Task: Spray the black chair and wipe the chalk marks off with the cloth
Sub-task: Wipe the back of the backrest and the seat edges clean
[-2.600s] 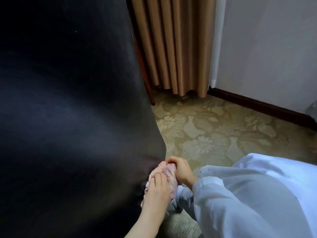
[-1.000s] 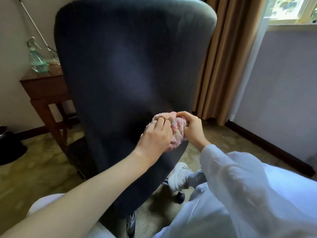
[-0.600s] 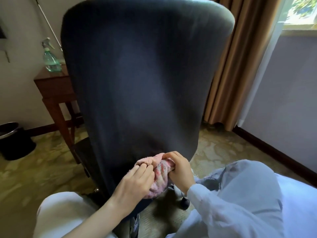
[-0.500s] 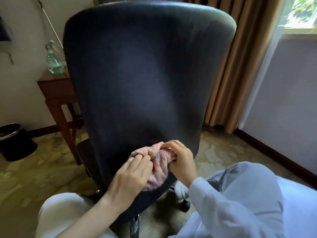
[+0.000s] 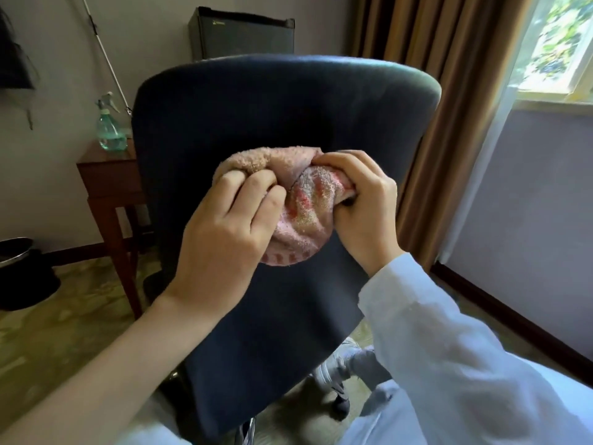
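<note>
The black chair [image 5: 276,104] fills the middle of the view, its backrest turned toward me. A bunched pink cloth [image 5: 301,203] with red and yellow stripes is held in front of the backrest's middle. My left hand [image 5: 224,232] grips the cloth's left side and my right hand [image 5: 362,203] pinches its right side. No chalk marks show on the visible part of the backrest. A green spray bottle [image 5: 110,130] stands on a wooden side table [image 5: 109,178] behind the chair, to the left.
A black bin [image 5: 22,274] sits on the patterned carpet at far left. A dark mini fridge [image 5: 240,36] stands behind the chair. Brown curtains [image 5: 449,91] and a window [image 5: 558,46] lie to the right. A white-shoed foot [image 5: 340,364] rests near the chair base.
My view rose from the chair's lower edge to its full backrest. Both hands carried the cloth up from the backrest's bottom to its middle, still gripping it.
</note>
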The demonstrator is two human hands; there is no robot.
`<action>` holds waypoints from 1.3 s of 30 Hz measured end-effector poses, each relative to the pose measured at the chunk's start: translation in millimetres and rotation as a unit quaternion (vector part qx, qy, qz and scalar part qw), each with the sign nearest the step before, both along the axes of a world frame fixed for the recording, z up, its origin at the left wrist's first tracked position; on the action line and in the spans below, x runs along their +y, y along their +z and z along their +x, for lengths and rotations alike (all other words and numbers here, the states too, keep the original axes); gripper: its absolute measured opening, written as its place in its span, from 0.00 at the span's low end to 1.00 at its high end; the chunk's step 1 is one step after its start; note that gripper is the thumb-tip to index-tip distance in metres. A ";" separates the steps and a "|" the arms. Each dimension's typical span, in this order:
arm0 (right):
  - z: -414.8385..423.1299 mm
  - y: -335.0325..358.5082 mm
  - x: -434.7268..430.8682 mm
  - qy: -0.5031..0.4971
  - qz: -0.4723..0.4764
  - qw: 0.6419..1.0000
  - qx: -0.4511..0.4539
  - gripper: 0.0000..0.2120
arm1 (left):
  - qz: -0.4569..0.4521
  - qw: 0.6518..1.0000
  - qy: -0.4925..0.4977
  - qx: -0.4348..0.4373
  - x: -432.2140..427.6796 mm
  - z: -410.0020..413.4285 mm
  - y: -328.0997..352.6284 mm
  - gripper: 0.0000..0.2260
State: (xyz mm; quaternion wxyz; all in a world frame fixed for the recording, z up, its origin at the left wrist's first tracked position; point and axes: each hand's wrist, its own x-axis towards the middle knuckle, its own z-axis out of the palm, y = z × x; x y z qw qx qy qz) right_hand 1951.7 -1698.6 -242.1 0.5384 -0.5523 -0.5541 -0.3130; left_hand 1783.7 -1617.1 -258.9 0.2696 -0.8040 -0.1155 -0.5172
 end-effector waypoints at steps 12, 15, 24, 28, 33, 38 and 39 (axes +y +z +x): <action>-10.5 -155.5 10.8 -0.049 -0.162 0.986 0.006 0.17 | -0.062 0.988 0.004 0.141 22.0 -17.8 -163.0 0.14; -13.7 -196.1 6.7 -0.074 -0.273 0.959 0.017 0.20 | -0.076 0.977 -0.011 0.197 22.5 -21.2 -190.0 0.13; -61.2 -182.1 6.1 -0.057 -0.275 0.960 -0.018 0.19 | -0.169 0.978 -0.016 0.125 13.9 -79.7 -181.4 0.15; -112.0 -135.2 20.3 -0.020 -0.217 0.972 -0.092 0.20 | -0.149 0.985 0.036 0.077 24.0 -141.4 -140.0 0.12; -152.9 -67.2 36.5 -0.004 -0.117 0.985 -0.125 0.17 | -0.146 0.988 0.037 0.027 61.5 -176.1 -70.6 0.14; -148.7 -17.2 44.5 -0.027 -0.094 0.987 -0.125 0.16 | -0.250 0.965 -0.076 -0.013 87.0 -140.7 -29.8 0.13; -147.7 -21.7 44.6 -0.031 -0.102 0.985 -0.138 0.16 | -0.300 0.946 -0.119 -0.039 86.4 -134.4 -33.1 0.15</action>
